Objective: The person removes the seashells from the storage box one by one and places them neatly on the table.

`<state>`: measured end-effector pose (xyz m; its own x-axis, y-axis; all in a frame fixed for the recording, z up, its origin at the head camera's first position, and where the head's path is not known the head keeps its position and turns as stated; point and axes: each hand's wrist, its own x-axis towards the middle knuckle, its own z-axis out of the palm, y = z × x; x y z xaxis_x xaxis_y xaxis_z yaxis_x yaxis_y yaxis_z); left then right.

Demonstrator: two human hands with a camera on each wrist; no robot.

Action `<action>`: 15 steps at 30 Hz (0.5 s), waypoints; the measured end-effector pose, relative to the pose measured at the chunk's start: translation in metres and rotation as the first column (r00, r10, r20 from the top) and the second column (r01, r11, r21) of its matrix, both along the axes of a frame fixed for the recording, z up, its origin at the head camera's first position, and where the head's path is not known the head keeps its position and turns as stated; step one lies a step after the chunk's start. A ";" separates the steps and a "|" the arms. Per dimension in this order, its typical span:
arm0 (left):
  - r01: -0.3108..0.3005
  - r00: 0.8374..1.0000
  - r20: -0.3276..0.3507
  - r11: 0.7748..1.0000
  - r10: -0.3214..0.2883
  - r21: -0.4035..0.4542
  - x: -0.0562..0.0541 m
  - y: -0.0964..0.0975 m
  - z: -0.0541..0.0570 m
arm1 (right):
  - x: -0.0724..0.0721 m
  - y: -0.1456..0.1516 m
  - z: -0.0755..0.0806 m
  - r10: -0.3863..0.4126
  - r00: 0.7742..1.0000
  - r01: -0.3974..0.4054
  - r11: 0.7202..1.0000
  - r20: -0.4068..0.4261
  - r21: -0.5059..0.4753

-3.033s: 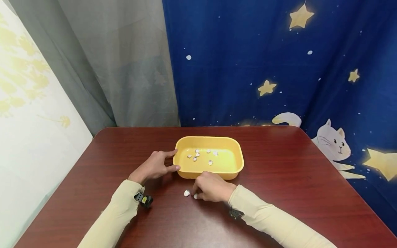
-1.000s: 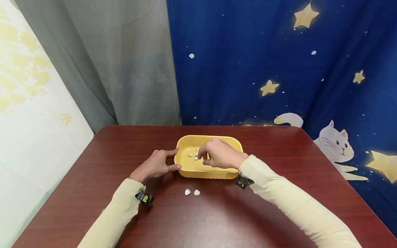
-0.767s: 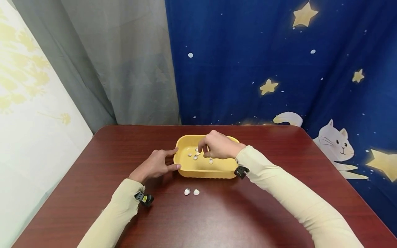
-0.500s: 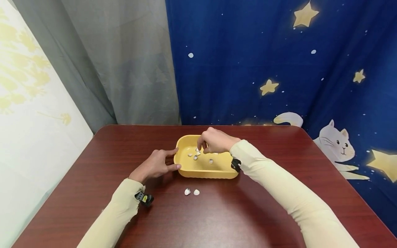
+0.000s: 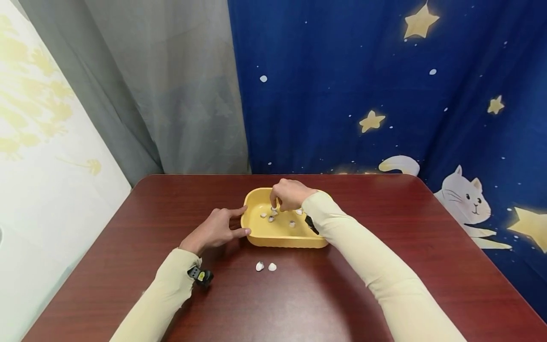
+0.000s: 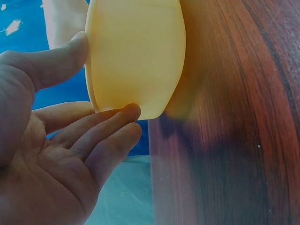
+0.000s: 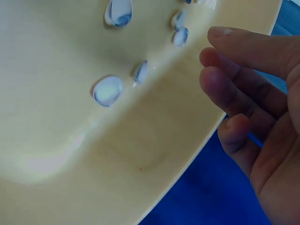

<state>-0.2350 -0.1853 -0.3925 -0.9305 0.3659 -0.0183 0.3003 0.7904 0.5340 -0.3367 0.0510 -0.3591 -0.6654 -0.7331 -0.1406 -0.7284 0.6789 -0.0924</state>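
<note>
A yellow plastic basin stands on the table with several small white seashells scattered inside. At its left end, my left hand grips the wall. In the left wrist view, the thumb lies at the rim and the fingertips touch the outside. Over the basin's far side, my right hand points its fingers down beside some shells. The right wrist view shows its thumb and fingers slightly apart, with no shell visible between them. Two more shells lie on the table before the basin.
The dark red-brown wooden table extends around the basin. Behind it hang a grey curtain and a blue curtain with stars and a cat. A white panel with yellow prints stands at the left.
My right hand has left the table by the loose shells, moved up over the basin, then shifted left and lower among the shells. The left hand has stayed on the basin.
</note>
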 end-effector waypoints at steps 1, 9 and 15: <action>0.000 1.000 -0.003 1.000 0.000 0.000 0.000 0.000 0.000 | -0.001 -0.001 -0.003 -0.005 1.000 0.005 1.000 -0.005 0.008; -0.006 1.000 -0.012 1.000 0.006 0.003 0.000 0.000 0.000 | -0.004 -0.011 -0.018 -0.025 0.999 0.028 0.997 -0.042 0.072; -0.017 1.000 -0.004 1.000 0.017 0.005 0.001 0.001 0.000 | -0.004 -0.014 -0.023 -0.043 0.999 0.045 0.997 -0.027 0.060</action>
